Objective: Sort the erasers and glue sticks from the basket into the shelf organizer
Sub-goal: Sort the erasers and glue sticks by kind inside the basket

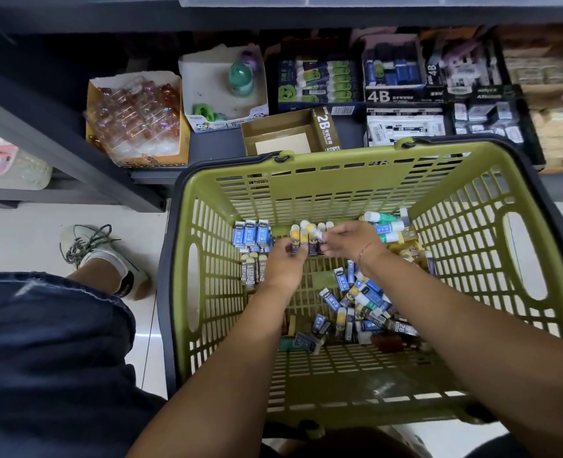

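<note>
A pale tiled floor (pixel 15 233) meets a dark metal shelf (pixel 75 153) of stationery boxes across the top of the frame. At centre, inside an olive-green slotted plastic basket (pixel 339 180), the left hand (pixel 286 262) and right hand (pixel 347 242) curl their fingers round upright yellow-capped glue sticks (pixel 306 234), with blue-sleeved erasers (pixel 252 233) just to the left.

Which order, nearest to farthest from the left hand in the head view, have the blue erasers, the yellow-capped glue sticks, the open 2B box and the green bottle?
1. Yellow-capped glue sticks, at the left hand fingers.
2. Blue erasers, just to its left.
3. Open 2B box, on the shelf ahead.
4. Green bottle, farther back there.
</note>
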A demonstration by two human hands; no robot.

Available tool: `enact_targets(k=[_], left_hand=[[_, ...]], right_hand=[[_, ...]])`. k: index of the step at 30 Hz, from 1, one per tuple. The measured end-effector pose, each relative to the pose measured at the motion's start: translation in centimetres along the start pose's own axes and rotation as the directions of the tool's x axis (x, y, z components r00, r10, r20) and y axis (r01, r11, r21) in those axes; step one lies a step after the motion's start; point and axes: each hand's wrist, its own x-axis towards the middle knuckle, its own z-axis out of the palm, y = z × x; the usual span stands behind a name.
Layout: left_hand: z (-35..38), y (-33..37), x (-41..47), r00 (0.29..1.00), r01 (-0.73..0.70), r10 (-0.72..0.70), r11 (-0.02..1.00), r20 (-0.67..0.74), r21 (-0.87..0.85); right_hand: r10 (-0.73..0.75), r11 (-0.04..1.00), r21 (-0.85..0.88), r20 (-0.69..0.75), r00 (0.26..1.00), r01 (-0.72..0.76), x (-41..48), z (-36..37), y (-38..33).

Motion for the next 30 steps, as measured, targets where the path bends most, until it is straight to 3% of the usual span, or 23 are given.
enact_targets(k=[2,5,8,10,11,13,16,18,21,26,30], left_hand=[[0.4,0.0,0.3,1.000,0.010,-0.011,0.999,0.027,0.048],[0.5,-0.2,0.4,0.998,0.013,-0.018,0.996,0.055,0.084],[0.2,-0.5,0.5,0.998,-0.005,-0.001,0.997,0.071,0.083],[-0.2,-0.9,0.0,0.997,-0.050,0.041,0.988,0.071,0.144],[-0.3,-1.3,-0.4,0.994,-0.088,0.071,0.972,0.083,0.218],[-0.4,-2.3,-1.1,0.974,-0.150,0.074,0.917,0.212,0.369],[0.0,-3.2,-2.4,0.837,-0.253,-0.083,0.817,0.540,0.518],[0.6,-3.4,-2.9,0.741,-0.397,-0.172,0.667,0.649,0.631],[1.0,-3.2,-3.1,0.724,-0.468,-0.187,0.575,0.664,0.672],[1.1,-3.6,-2.6,0.722,-0.501,-0.187,0.524,0.667,0.689],[1.2,-3.8,-1.9,0.711,-0.508,-0.260,0.453,0.653,0.733]], right_hand=[[0.063,0.997,0.046,-0.090,0.994,-0.059,0.7,0.4,0.6],[0.160,0.985,-0.043,-0.087,0.983,-0.164,0.9,1.2,0.7],[0.061,0.950,-0.300,-0.103,0.993,-0.090,0.9,1.3,0.5],[-0.052,0.863,-0.505,-0.116,0.992,-0.014,1.1,0.6,0.4],[-0.113,0.786,-0.617,-0.081,0.990,0.039,1.0,0.1,0.4],[-0.134,0.554,-0.810,0.140,0.981,0.191,0.2,-1.2,0.2],[0.124,0.150,-0.872,0.485,0.866,0.467,-1.2,-2.8,0.8],[0.262,-0.082,-0.827,0.521,0.812,0.557,-1.8,-3.5,0.9],[0.346,-0.272,-0.749,0.510,0.788,0.604,-2.1,-4.2,0.9],[0.405,-0.311,-0.739,0.466,0.787,0.598,-2.7,-4.2,1.0],[0.346,-0.319,-0.731,0.503,0.792,0.603,-3.7,-4.6,1.8]])
